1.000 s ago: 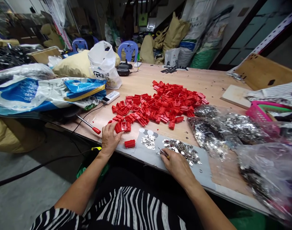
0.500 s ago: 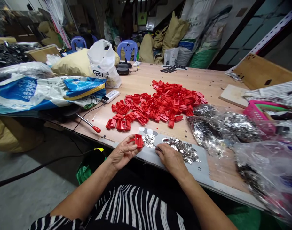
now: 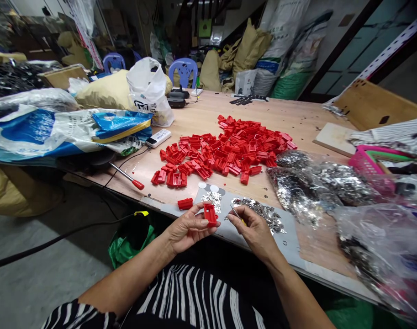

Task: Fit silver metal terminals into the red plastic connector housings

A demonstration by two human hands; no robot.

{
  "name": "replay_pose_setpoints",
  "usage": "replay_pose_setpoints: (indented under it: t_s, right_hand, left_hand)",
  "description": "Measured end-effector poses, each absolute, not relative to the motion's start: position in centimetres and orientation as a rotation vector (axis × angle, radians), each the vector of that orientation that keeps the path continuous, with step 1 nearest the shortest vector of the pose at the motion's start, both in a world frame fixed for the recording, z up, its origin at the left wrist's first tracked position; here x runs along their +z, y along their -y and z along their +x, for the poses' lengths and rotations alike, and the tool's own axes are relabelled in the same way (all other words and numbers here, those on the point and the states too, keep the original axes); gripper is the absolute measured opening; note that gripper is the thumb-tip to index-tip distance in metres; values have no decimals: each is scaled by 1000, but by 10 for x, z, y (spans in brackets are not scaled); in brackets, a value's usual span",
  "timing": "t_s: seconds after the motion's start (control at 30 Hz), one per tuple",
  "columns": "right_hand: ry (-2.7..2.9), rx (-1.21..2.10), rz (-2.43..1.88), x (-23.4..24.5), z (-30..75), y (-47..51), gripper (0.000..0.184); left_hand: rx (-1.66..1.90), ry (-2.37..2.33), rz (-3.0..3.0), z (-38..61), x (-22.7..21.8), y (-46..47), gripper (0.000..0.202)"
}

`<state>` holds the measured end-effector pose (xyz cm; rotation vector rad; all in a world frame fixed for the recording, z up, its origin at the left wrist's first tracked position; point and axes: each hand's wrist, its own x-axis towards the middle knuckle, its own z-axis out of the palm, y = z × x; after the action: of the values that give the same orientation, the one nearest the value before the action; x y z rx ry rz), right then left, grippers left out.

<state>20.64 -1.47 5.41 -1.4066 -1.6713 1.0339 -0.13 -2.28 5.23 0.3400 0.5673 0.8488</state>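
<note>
The left hand (image 3: 188, 229) pinches 1 red plastic piece (image 3: 211, 217) at the near edge of the tabletop (image 3: 293, 115); the right hand (image 3: 253, 230) curls closed around a thin yellow-handled tool (image 3: 243, 222), near 2 metal-part heaps (image 3: 263, 214).

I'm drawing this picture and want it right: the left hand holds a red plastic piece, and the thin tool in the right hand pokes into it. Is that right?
Almost! The thin tool in the right hand isn't poking into the red plastic piece held in the left hand: the head view shows a gap between them.
</note>
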Motion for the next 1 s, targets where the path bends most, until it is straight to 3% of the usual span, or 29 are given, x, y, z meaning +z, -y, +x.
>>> replay_pose_setpoints:
  t_s: [0.17, 0.3, 0.47, 0.67, 1.0]
  right_hand:
    - [1596, 1181, -1383, 67, 201, 24, 27]
    - [1664, 1030, -1424, 72, 198, 32, 26]
    - [1796, 820, -1460, 74, 193, 40, 22]
    - [1916, 642, -1446, 69, 184, 45, 13]
    - [1951, 699, -1410, 67, 182, 47, 12]
  left_hand:
    - [867, -586, 387, 1, 51, 23, 56]
    - [939, -643, 507, 4, 48, 24, 43]
    - [1042, -755, 827, 7, 44, 28, 51]
    - [1216, -970, 1515, 6, 43, 32, 26]
    - [1317, -930, 1839, 8, 39, 36, 26]
